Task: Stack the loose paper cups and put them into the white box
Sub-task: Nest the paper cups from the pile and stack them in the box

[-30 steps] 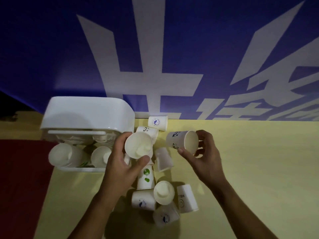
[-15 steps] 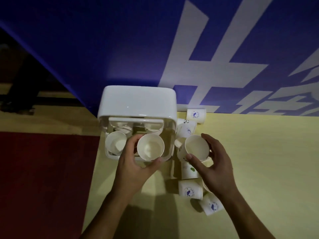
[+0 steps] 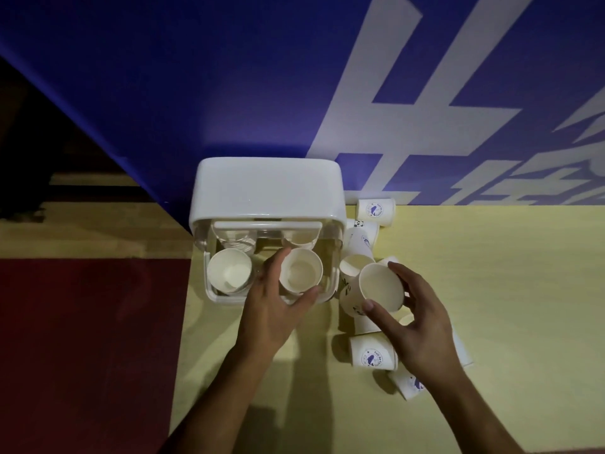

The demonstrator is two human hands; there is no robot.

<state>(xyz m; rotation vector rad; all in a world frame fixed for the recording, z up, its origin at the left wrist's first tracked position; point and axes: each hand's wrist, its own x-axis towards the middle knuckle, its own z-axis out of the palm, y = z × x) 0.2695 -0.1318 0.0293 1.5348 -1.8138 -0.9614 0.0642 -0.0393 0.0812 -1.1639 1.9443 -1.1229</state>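
The white box (image 3: 226, 298) stands open at the table's left edge, its lid (image 3: 268, 188) tipped back against the wall. Inside, a cup stack (image 3: 229, 271) sits at the front left. My left hand (image 3: 271, 309) grips a second cup stack (image 3: 301, 270) at its rim, upright in the box's front right part. My right hand (image 3: 415, 326) holds a single paper cup (image 3: 381, 286), mouth up, just right of the box. Several loose cups lie on the table around that hand, among them a printed cup (image 3: 371, 352) on its side.
A blue wall with large white characters (image 3: 409, 103) rises right behind the box. More cups (image 3: 375, 208) lie by the wall, right of the lid. A red floor area (image 3: 91, 339) drops off left of the yellow table (image 3: 507, 306).
My left hand carried its cup stack from above the table down into the box. My right hand kept its cup and turned its mouth upward. The view shifted left toward the box.
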